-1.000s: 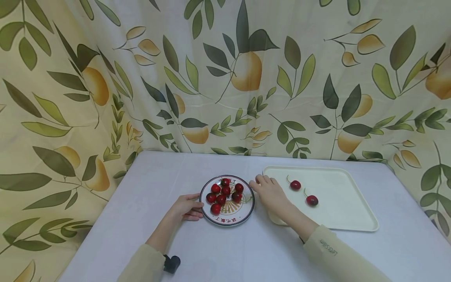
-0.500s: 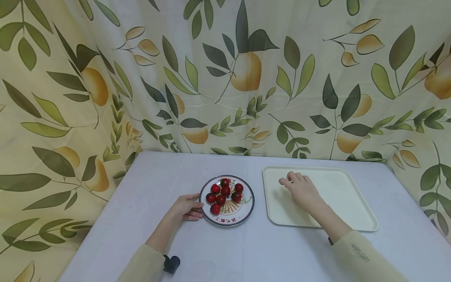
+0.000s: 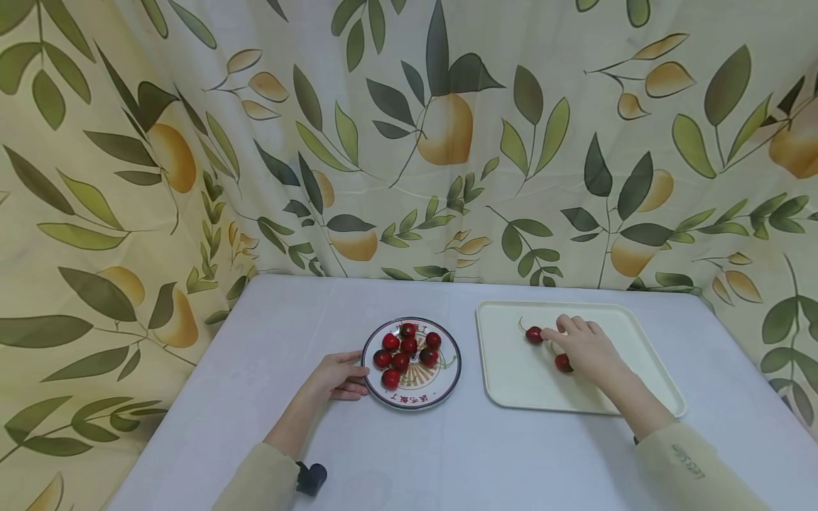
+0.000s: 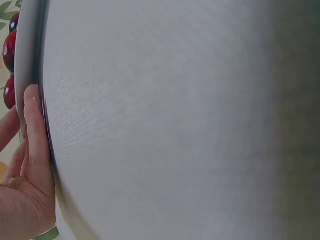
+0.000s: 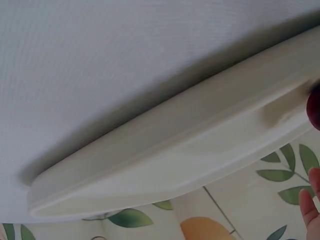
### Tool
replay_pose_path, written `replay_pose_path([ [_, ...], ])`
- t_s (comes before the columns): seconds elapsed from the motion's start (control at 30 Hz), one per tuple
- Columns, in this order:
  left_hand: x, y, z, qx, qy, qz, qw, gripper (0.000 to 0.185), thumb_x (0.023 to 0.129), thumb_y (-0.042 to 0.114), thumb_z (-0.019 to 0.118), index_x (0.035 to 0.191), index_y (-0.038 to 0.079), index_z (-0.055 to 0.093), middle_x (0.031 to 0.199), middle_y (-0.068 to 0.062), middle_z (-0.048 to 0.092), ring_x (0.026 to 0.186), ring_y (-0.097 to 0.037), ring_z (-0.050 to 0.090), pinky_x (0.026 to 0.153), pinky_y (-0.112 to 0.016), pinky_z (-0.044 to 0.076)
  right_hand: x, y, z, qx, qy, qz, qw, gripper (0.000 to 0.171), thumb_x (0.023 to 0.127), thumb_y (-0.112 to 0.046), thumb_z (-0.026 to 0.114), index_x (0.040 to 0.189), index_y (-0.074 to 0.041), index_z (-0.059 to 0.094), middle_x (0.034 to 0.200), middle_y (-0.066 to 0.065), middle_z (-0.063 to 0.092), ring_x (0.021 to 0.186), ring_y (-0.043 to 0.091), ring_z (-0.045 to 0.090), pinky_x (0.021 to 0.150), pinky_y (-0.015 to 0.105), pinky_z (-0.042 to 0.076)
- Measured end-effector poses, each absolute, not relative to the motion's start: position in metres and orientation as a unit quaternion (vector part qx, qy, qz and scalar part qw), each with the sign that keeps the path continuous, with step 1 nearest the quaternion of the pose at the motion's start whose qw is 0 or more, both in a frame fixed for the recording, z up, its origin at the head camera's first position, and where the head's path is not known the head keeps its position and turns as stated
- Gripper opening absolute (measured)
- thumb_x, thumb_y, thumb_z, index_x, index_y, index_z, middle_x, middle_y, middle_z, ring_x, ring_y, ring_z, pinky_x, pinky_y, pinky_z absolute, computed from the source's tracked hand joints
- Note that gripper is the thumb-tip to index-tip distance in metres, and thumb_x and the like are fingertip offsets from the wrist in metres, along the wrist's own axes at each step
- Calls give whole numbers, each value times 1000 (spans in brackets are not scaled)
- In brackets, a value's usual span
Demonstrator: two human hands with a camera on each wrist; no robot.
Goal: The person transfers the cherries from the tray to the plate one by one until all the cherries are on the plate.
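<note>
My left hand (image 3: 341, 376) grips the left rim of a round white plate (image 3: 415, 397) with a dark border and red lettering. In the left wrist view, the thumb lies over the rim (image 4: 24, 65) and the fingers (image 4: 37, 130) lie along its outer side. Several dark red cherries (image 3: 400, 361) rest on the plate. Over a cream tray (image 3: 511, 383), my right hand (image 3: 588, 351) hovers, fingers loosely bent and apart. Two stemmed cherries lie there: one (image 3: 533, 335) by its fingertips, the other (image 3: 563, 363) partly hidden beneath the hand.
A white cloth (image 3: 396, 454) covers the table, and the plate stands left of the tray with a strip of cloth between them. Behind the table's far edge hangs a curtain (image 3: 409, 213) printed with leaves and fruit. A small black object (image 3: 312, 480) sits at the left sleeve.
My right hand has moved right, from beside the plate's right rim to over the tray's cherries, which it covered half a second ago. The left hand and plate have stayed in place.
</note>
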State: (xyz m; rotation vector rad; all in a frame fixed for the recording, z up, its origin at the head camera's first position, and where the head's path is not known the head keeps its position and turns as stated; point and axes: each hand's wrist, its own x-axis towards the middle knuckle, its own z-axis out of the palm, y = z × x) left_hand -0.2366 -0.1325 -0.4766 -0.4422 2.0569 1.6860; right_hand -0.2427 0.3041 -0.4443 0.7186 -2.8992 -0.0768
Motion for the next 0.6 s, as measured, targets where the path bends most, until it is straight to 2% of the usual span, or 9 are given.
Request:
replay_pose_path([
  [0.43, -237, -132, -479, -157, 740, 615, 221, 54, 84, 7, 63, 135, 6, 45, 67, -8, 66, 55, -17, 65, 56, -32, 57, -245, 321, -450, 250, -967, -21, 36, 42, 77, 10, 58, 109, -17, 63, 94, 9, 47, 85, 29, 46, 69, 44, 39],
  [0.6, -238, -133, -479, -157, 741, 614, 222, 54, 84, 8, 63, 135, 6, 44, 68, -8, 66, 56, -17, 65, 56, -32, 57, -246, 323, -451, 245, -969, -12, 26, 36, 79, 6, 59, 108, -16, 63, 93, 8, 46, 85, 28, 45, 72, 46, 39],
])
